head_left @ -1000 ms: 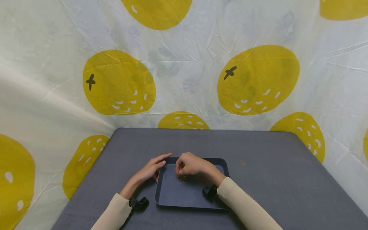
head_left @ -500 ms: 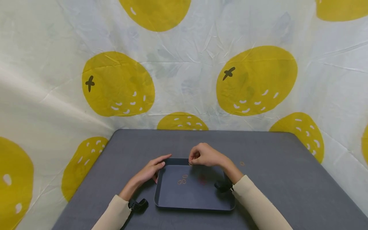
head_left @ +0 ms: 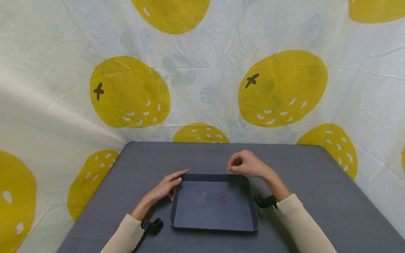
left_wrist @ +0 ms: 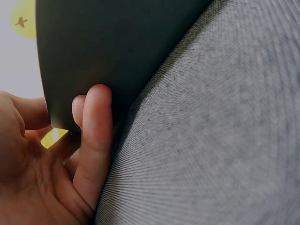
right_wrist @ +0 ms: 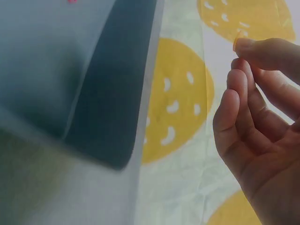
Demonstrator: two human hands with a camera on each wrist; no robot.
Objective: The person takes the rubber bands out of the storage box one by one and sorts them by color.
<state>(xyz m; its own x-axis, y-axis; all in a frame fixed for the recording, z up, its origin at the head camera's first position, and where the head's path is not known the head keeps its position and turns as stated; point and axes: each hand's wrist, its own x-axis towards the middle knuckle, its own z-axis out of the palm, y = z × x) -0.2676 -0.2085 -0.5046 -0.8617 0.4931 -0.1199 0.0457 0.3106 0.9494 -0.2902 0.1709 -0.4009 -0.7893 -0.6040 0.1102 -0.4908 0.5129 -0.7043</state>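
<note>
A white fabric backdrop printed with yellow fruit (head_left: 202,88) fills the rear, behind a grey cloth-covered table (head_left: 158,158). On it sits a shallow dark-grey rectangular tray (head_left: 205,218); the cream right sleeve (head_left: 303,225) blocks some cloth beside it. Left hand (head_left: 166,188), fingers extended, touches the tray's left side; right hand (head_left: 246,163), thumb and finger together, pinches a thin orange ring (right_wrist: 237,42) above the far rim. Inside, left to right: three orange rings (head_left: 202,198), then clustered red rings (head_left: 223,199).
</note>
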